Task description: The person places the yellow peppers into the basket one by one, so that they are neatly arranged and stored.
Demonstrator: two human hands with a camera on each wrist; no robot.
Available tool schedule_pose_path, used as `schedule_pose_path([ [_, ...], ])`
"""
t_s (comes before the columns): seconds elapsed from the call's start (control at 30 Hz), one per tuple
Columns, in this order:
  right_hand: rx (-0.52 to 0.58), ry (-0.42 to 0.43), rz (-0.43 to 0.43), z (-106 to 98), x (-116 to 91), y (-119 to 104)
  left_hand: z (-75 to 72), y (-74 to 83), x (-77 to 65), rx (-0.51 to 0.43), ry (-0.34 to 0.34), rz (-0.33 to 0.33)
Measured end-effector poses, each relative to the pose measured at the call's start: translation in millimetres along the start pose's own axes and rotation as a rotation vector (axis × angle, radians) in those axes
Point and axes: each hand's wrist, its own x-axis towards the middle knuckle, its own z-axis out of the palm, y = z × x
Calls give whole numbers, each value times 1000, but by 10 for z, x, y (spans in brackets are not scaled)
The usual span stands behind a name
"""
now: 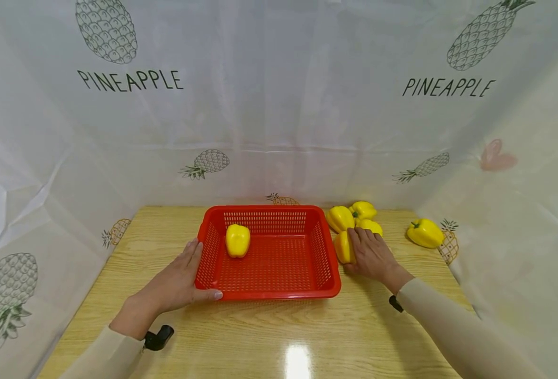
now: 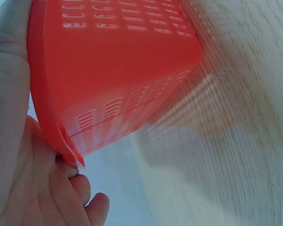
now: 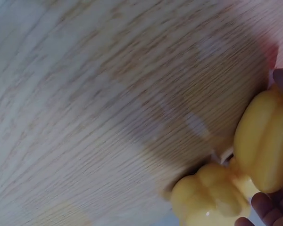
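Note:
A red plastic basket (image 1: 279, 293) with slotted walls sits on the table. My left hand (image 1: 175, 281) grips its near left corner, the thumb along the front rim and the fingers against the left side. Inside the basket, toward the left, stands one yellow bell pepper (image 1: 238, 240). Just beyond the right wall, my right hand (image 1: 371, 255) holds another yellow bell pepper (image 3: 264, 141), its fingers over the top and side. Close around that hand lie more yellow peppers: one at the back left (image 1: 340, 218), one at the back (image 1: 362, 210) and one partly hidden behind the fingers (image 1: 370, 227).
A lone yellow pepper (image 1: 425, 233) lies near the table's right edge. The wood-grain table (image 1: 241, 337) extends in front of the basket. A pale sheet with pineapple prints (image 1: 279, 105) hangs behind and along both sides.

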Motion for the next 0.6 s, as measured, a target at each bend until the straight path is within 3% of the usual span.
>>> schedule_pose_path([
  [0.27, 120, -47, 50, -28, -4, 13, 13, -2, 1, 8, 7, 2],
  [0.6, 139, -9, 41, -3, -2, -2, 18, -3, -6, 6, 19, 11],
])
